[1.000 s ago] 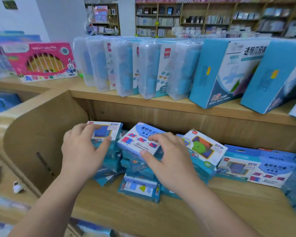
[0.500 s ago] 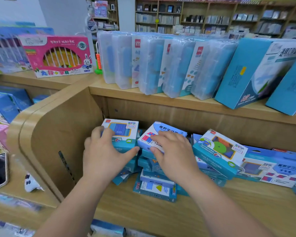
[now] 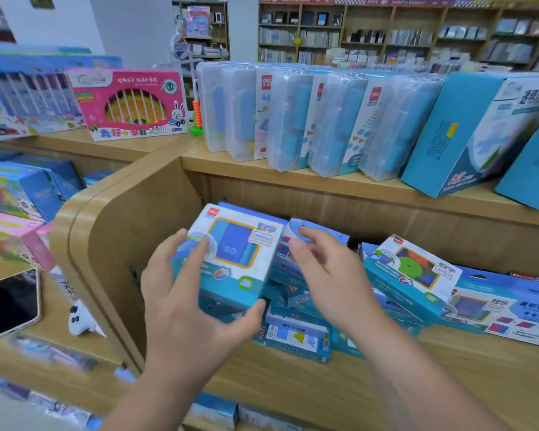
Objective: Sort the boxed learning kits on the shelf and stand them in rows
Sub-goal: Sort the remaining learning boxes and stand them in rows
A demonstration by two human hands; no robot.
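The wooden shelf [image 3: 386, 384] holds a loose pile [image 3: 296, 337] of kits. Above the pile's left end, the left hand [image 3: 184, 312] grips 1 box [image 3: 237, 253] marked 50, thumb at its near edge. The right hand [image 3: 333, 284] is just beside it, fingers loosely spread, holding nothing.

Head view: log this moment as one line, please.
left hand: grips blue box | right hand: open, over box pile | box pile: jumbled on lower shelf | rows: not yet stood
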